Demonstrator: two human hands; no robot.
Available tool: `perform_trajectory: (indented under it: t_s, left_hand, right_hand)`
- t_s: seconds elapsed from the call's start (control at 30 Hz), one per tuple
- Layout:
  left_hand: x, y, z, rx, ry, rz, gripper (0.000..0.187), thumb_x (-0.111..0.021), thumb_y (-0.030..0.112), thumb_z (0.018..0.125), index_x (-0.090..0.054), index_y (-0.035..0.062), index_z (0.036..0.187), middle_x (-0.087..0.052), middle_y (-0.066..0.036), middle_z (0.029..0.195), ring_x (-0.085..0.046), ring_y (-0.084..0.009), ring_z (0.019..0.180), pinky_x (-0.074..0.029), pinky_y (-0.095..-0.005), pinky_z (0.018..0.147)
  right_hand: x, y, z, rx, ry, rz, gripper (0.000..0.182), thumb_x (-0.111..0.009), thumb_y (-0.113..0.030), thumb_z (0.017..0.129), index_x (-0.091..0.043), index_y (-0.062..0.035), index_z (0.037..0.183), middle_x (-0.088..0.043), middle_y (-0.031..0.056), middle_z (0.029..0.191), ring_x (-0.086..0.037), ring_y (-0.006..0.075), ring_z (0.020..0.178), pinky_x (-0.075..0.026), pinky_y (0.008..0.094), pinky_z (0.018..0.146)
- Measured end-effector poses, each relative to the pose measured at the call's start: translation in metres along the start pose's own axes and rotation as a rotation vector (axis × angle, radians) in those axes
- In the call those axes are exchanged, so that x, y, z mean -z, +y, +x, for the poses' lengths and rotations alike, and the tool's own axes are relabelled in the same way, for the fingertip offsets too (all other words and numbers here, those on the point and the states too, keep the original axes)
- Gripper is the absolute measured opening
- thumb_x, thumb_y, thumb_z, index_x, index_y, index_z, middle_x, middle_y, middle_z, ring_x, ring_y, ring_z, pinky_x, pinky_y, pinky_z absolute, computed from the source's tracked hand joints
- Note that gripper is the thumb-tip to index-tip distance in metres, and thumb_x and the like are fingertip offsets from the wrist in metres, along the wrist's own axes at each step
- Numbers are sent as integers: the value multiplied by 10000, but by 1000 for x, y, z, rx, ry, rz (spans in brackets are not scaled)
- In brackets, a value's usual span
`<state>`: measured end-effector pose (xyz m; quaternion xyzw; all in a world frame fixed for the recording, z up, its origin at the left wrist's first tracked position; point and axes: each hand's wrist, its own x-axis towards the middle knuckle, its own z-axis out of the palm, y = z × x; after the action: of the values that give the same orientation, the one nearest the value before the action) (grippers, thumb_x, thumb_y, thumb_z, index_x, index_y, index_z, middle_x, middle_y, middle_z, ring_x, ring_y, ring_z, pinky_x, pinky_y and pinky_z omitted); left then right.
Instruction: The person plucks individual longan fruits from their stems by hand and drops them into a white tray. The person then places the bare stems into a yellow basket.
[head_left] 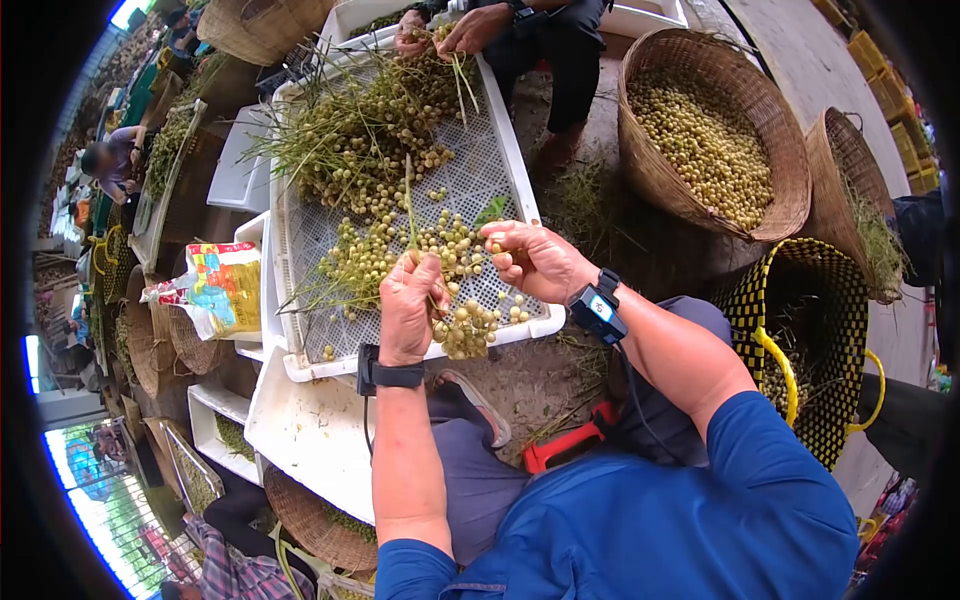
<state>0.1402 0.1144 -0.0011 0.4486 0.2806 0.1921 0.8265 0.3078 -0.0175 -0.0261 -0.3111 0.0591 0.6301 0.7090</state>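
Over the near end of a white perforated tray (515, 175), my left hand (408, 300) is closed round the stem of a fruit bunch (468, 328), whose small round yellow-green fruits hang below the fingers. To its right, my right hand (535, 262) is curled with thumb and fingertips together at a small round fruit (495, 248). Loose fruits and a stemmed cluster (375, 250) lie under and beside my left hand. A large heap of fruit on green stems (370, 140) covers the tray's far part.
Across the tray, a co-worker's hands (470, 30) hold stems. A wicker basket (790, 150) of loose fruit stands at the upper right, beside another basket (850, 170). Below them is a black-and-yellow woven basket (745, 300). A printed bag (225, 290) lies left; a red object (565, 445) is near my legs.
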Motion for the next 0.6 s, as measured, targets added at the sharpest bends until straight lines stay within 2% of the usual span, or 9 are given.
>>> perform_trajectory:
  t_s: [0.03,0.07,0.2,0.27,0.37,0.5,0.53,0.6]
  left_hand:
    - [-1,-1,-1,15,43,151,176,-692,194,957,-578,71,904,-581,11,734,-508,-55,536,-410,-194,473]
    - [-6,-6,-1,7,74,165,180,-739,151,917,-581,81,864,-591,34,728,-493,-32,503,-384,-176,446]
    - [-26,-10,-4,24,15,221,120,-731,113,911,-654,42,970,-645,19,767,-505,-18,530,-391,-168,461]
    - [-34,-9,-5,-4,-6,252,188,-720,122,920,-686,11,1069,-695,-12,790,-508,-12,539,-383,-164,461]
    - [-32,-16,-4,-12,36,281,223,-711,139,931,-694,-3,1103,-721,-37,801,-505,-9,542,-376,-165,461]
    - [-28,-22,-1,-48,54,237,169,-704,153,939,-702,4,1019,-673,8,779,-501,-20,540,-377,-176,472]
    - [-27,-22,-1,-50,64,250,156,-705,150,936,-699,6,998,-649,21,771,-498,-24,539,-375,-177,473]
    - [-26,-21,0,-48,73,255,161,-705,151,936,-697,6,1004,-651,19,771,-495,-24,538,-373,-176,472]
  right_hand:
    - [-1,0,0,-3,-1,-1,196,-608,-70,930,-606,-34,1122,-607,13,847,-513,76,634,-406,213,528]
    - [-1,1,-1,6,-5,12,194,-612,-75,932,-609,-35,1121,-608,11,849,-516,76,636,-406,211,532]
    - [-2,5,-2,33,10,30,181,-615,-93,944,-616,-42,1118,-616,13,864,-537,80,655,-437,218,569]
    - [2,12,-1,42,4,-16,177,-610,-96,948,-622,-46,1117,-621,18,873,-578,98,701,-492,242,640]
    - [7,19,2,26,-6,-40,190,-610,-99,945,-626,-44,1126,-626,23,880,-596,106,714,-514,250,665]
    - [0,17,-2,-29,60,-36,209,-568,-119,971,-593,-29,1157,-613,31,882,-600,114,680,-534,268,642]
    - [-5,16,-4,-24,75,-27,211,-595,-200,980,-615,-29,1102,-614,25,910,-602,116,682,-530,264,623]
    - [-14,10,-10,-40,92,-22,235,-604,-247,984,-620,-32,1076,-612,23,922,-603,114,690,-526,257,611]
